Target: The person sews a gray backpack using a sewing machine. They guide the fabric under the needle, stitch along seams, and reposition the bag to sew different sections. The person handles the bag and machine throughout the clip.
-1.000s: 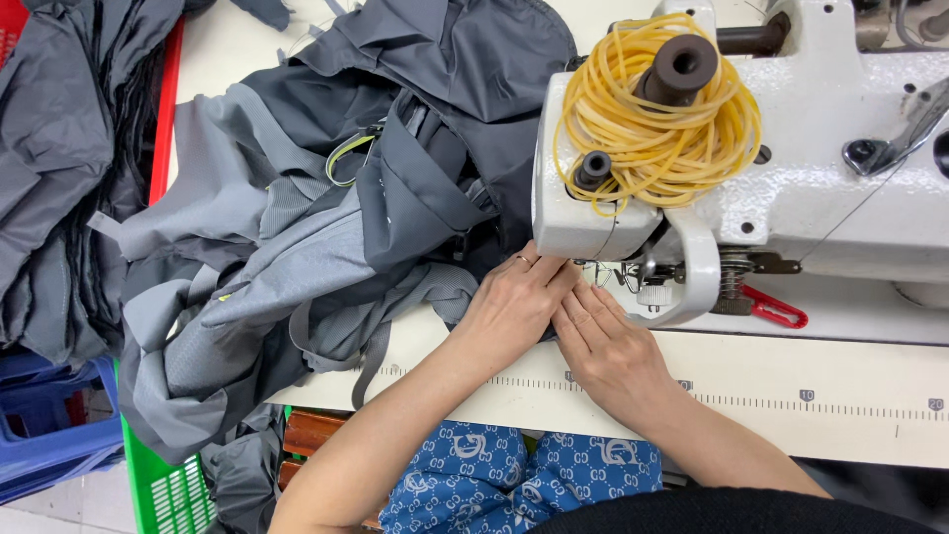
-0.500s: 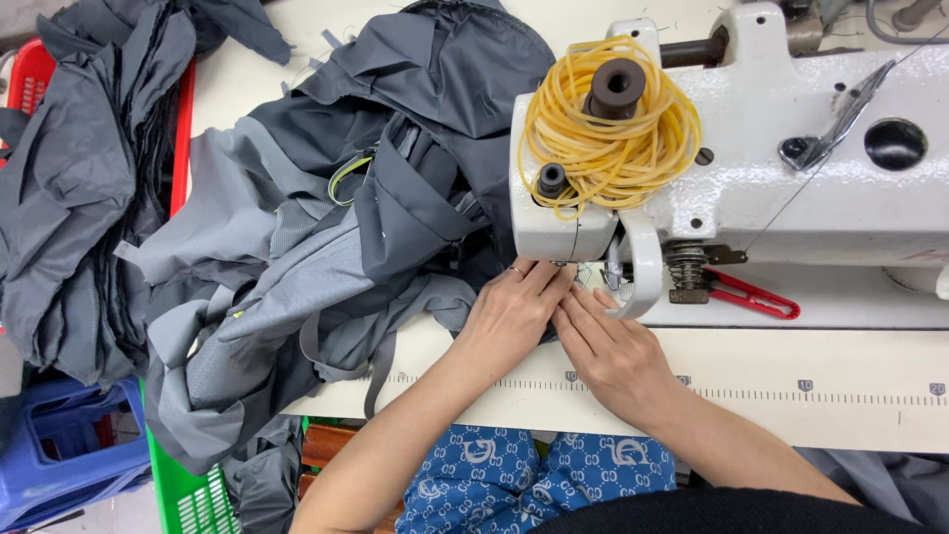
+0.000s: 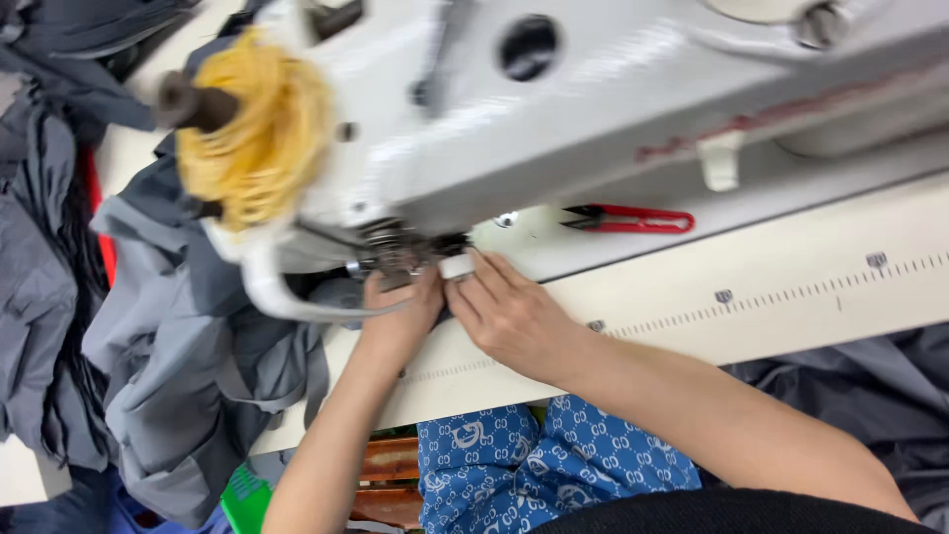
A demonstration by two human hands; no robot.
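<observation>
- So both hands are right up at the needle area of the white sewing machine [image 3: 593, 109], tucked in just under its head.
- The left hand [image 3: 400, 321] lies flat with fingers stretched forward, pressing down on the grey fabric [image 3: 188, 366] where it runs under the machine head. It's open and pressing, not gripping anything.
- The right hand [image 3: 509, 316] sits just beside it, thumbs nearly touching. It's also flat and open on the tabletop [image 3: 771, 297], fingertips up against a small white piece [image 3: 457, 266] near the presser foot. I can't tell what that piece is, it's too blurry.
- The fabric is a big heap of grey garment stuff, spilling off the left edge of the tabletop and hanging down past the near edge. Only a bit of it reaches under the needle, between the left hand and the machine.
- A tangle of yellow cord [image 3: 257, 129] is wrapped round a dark spool pin on the left end of the machine head.
- A pair of red thread snips [image 3: 628, 219] lies on the machine bed, to the right of the hands and well apart from them.
- A printed ruler strip [image 3: 791, 295] runs along the tabletop toward the right edge, passing under the right wrist.
- The person's blue patterned clothing [image 3: 534, 465] shows below the near edge, plus a green crate [image 3: 242, 494] down low on the left.
</observation>
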